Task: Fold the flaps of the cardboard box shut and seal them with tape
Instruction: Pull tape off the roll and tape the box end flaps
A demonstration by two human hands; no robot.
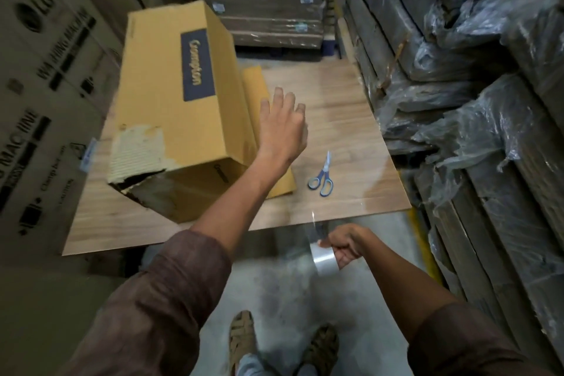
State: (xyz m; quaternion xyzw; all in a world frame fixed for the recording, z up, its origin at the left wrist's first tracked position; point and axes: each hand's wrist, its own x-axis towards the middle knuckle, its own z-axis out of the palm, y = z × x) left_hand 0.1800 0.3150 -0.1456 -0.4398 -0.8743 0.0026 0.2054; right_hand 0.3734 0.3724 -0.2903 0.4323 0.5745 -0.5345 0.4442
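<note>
A clear tape roll [324, 256] is gripped in the right hand [346, 243]; the left hand [282, 123], fingers relaxed, is held beside the cardboard box [180, 107]. Flaps are best pressed flat before tape is laid.

Cardboard box [171, 107]: yellow-brown, long, lying on its side on the wood-grain desk [329, 119], long axis running 12 to 6 o'clock, w/ a dark blue label panel on the upward face. Near end at 7 o'clock is torn, outer paper ripped off, corrugation showing, dark gap at the corner. One flap [259, 107] lies flat on the desk along the box's 3 o'clock side. Clear tape roll [323, 259] sits off the desk's near edge, approx 5 o'clock from the box, a clear strip pulled upward from it.
</note>
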